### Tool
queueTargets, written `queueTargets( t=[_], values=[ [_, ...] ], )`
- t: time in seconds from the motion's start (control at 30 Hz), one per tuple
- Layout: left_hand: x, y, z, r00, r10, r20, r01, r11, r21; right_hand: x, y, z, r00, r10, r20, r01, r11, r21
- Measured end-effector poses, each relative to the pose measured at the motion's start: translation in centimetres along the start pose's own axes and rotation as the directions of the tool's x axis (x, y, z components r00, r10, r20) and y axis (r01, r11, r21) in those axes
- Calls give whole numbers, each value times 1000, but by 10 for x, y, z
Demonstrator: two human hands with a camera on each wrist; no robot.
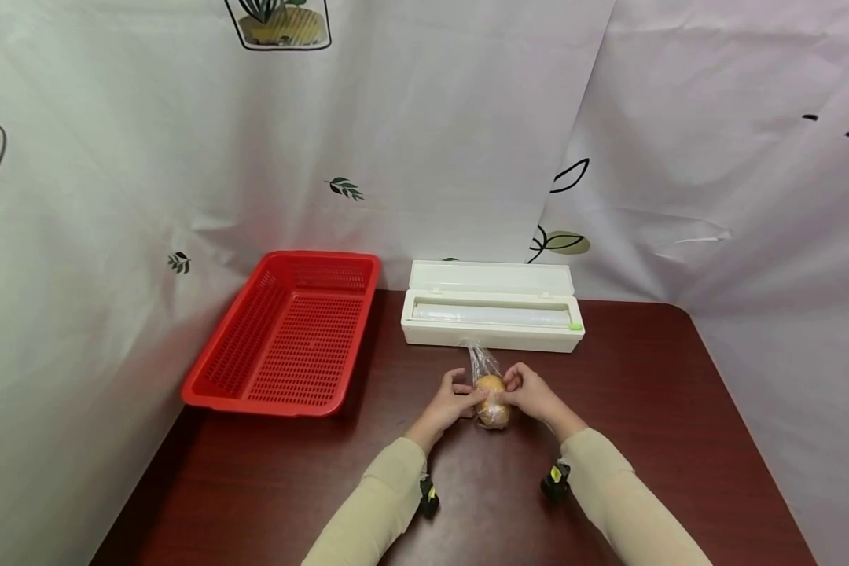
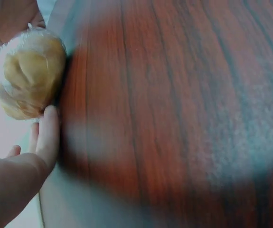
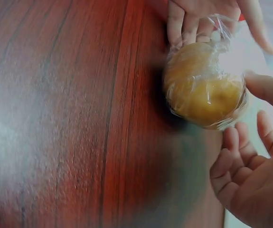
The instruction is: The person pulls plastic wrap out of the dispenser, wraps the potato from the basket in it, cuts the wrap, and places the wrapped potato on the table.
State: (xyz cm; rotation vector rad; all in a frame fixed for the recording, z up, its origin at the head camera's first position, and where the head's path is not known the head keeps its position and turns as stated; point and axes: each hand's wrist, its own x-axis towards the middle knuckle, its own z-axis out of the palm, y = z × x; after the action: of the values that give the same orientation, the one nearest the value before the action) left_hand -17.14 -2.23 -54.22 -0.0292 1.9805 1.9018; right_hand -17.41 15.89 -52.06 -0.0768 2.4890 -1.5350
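Note:
A yellow-brown, rounded food item wrapped in clear cling film [image 1: 494, 411] is held between both hands above the dark red-brown table. My left hand [image 1: 450, 402] holds it from the left, thumb across its upper side; in the left wrist view its fingertips [image 2: 51, 116] touch the wrapped underside. From the right, my right hand [image 1: 534, 393] grips it, with the thumb [image 3: 267, 88] on the film and the other fingers curled close by. A twisted tail of film [image 1: 481, 360] stretches from the item toward the white cling film dispenser [image 1: 491, 339].
The dispenser's lid [image 1: 491, 277] stands raised, showing the film roll [image 1: 491, 315] inside and a green slider [image 1: 575, 326] at the right end. A red plastic basket [image 1: 311, 346] stands at the back left. Patterned white cloth [image 1: 431, 134] hangs round the table.

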Motion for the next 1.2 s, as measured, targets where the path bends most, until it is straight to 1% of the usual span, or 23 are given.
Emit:
queueTargets(
  t=[0.07,0.17,0.23,0.27,0.3,0.33,0.43,0.5,0.53,0.57,0.6,0.67,0.73,0.83,0.9,1.03,1.1,1.2],
  values=[
    [-2,1,2,1000,13,-10,-13,998,67,1,2,0,997,67,27,-67,997,33],
    [-1,1,4,999,5,-40,1,988,154,0,4,-1,986,152,72,-157,985,66],
    [1,0,5,998,-4,-60,15,982,190,0,4,-3,980,172,98,-179,981,70],
    [3,0,4,998,-11,-68,24,979,201,2,3,-4,980,166,109,-173,983,63],
    [4,-1,4,998,7,-65,6,978,208,3,2,-5,980,159,117,-167,984,62],
    [5,-1,4,998,9,-65,5,977,213,5,1,-7,980,151,126,-159,986,56],
    [8,0,6,998,-4,-55,15,979,205,12,-4,-14,978,137,154,-144,989,35],
    [7,1,7,998,-17,-58,27,982,188,19,-8,-18,977,152,150,-157,987,18],
    [7,2,8,997,-44,-69,56,981,185,23,-10,-19,976,158,148,-160,987,-1],
    [6,3,8,996,-51,-75,64,981,184,28,-11,-20,975,171,143,-170,985,-21],
    [6,2,8,996,-49,-79,63,980,188,32,-13,-20,973,184,139,-181,983,-33],
    [5,3,6,995,-53,-88,69,979,190,41,-16,-18,969,189,156,-184,982,-49],
    [5,3,6,995,-54,-85,70,978,196,48,-17,-16,963,185,194,-184,983,-25],
    [6,3,7,995,-65,-75,78,978,194,55,-21,-14,959,161,235,-178,983,53],
    [6,4,7,995,-71,-72,84,976,202,57,-25,-13,959,150,239,-176,980,90],
    [6,6,8,994,-77,-75,92,970,225,56,-31,-13,964,137,228,-161,983,92],
    [7,7,8,993,-81,-81,97,968,232,55,-34,-13,971,122,205,-138,988,66],
    [7,7,8,993,-78,-90,98,967,237,53,-37,-12,983,68,173,-65,998,-24]
  ],
)
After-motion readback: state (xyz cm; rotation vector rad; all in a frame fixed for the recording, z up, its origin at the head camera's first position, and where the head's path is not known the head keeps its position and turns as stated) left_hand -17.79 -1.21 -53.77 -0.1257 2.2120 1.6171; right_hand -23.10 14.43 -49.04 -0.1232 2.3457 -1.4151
